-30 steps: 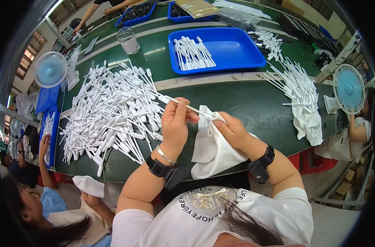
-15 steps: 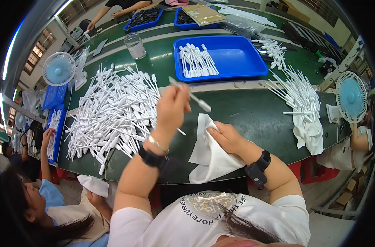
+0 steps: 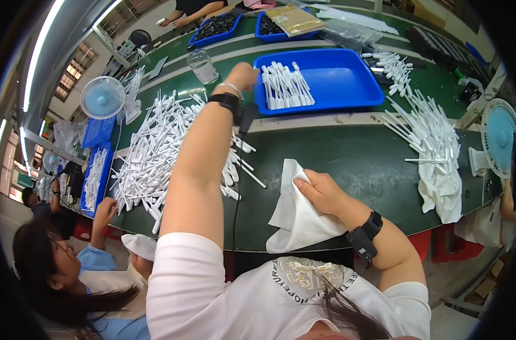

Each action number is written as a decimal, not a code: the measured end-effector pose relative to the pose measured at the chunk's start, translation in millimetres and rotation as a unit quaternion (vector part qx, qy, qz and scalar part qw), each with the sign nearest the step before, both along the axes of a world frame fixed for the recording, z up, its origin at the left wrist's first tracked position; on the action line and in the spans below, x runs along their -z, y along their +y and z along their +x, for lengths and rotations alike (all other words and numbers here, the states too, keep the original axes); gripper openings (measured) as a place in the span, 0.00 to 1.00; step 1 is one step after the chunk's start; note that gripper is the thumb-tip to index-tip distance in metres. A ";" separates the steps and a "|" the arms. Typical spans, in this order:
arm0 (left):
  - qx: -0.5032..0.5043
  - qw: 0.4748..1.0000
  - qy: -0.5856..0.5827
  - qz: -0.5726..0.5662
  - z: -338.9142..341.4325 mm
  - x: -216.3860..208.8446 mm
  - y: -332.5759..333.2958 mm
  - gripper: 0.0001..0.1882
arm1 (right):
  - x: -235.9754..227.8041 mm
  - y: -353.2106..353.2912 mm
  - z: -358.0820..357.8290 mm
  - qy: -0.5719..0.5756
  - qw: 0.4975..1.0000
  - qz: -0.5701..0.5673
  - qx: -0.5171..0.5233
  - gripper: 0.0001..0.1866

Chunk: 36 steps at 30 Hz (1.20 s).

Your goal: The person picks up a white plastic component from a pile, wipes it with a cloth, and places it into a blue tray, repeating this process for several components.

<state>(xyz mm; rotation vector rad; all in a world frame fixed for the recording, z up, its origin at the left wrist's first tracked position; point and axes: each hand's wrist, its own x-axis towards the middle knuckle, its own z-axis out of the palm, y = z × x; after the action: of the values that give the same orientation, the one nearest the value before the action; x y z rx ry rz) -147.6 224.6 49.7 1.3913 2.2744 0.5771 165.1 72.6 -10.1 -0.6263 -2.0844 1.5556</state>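
My left hand (image 3: 244,76) is stretched far forward to the left rim of the blue tray (image 3: 340,85). Its fingers are blurred and partly hidden, so whether a stick is in them does not show. Inside the tray's left half, several white plastic sticks with thick ends (image 3: 286,85) lie side by side. A folded white cloth (image 3: 303,224) is gripped in my right hand (image 3: 323,192), just above the near table edge. Under and beside my left forearm spreads a big loose heap of the same white sticks (image 3: 150,153).
More sticks (image 3: 425,127) lie on a white cloth (image 3: 439,192) at the right. Small fans (image 3: 102,97) stand at both sides. A clear bottle (image 3: 203,67) is left of the tray. A co-worker (image 3: 48,266) sits close on my left, one hand at the heap's edge.
My left hand has moved forward from above the cloth to the tray's left rim; the stick it held no longer shows. My right hand keeps hold of the cloth.
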 end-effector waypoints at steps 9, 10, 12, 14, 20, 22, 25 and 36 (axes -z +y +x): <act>0.251 0.927 0.279 -0.006 -96.0 3.9 -81.6 0.13 | -1.0 2.1 -5.4 -0.029 0.998 0.046 -0.022 0.13; 0.250 0.927 0.281 -0.005 -99.2 7.7 -86.2 0.13 | -2.2 1.2 -6.6 -0.028 0.998 0.047 -0.024 0.13; 0.295 0.913 0.280 -0.036 -76.2 17.6 -85.1 0.14 | 1.4 5.6 -2.9 -0.036 0.998 0.049 -0.014 0.13; 0.311 0.906 0.284 -0.052 -68.3 19.0 -89.1 0.15 | 1.8 3.4 -4.3 -0.034 0.999 0.032 -0.020 0.13; 0.316 0.862 0.392 -0.064 -46.0 -4.8 -101.6 0.07 | 7.7 2.9 -6.6 0.003 1.000 -0.004 -0.013 0.14; 0.295 0.864 0.399 -0.082 -37.7 -16.9 -116.6 0.06 | 10.6 3.6 -7.8 0.044 0.992 -0.115 -0.004 0.14; 0.273 0.925 0.262 0.027 -37.5 -32.1 -148.9 0.06 | 5.2 1.6 -5.6 0.080 0.977 -0.200 0.011 0.14; 0.069 0.852 -0.506 0.119 117.3 19.3 -220.2 0.06 | -31.2 22.5 20.4 -0.053 0.987 0.154 0.009 0.14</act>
<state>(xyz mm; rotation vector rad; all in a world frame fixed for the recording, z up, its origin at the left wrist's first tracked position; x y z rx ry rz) -30.4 4.4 30.3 0.9510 1.2633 1.2146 185.5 95.0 21.1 -0.6210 -2.3274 1.1776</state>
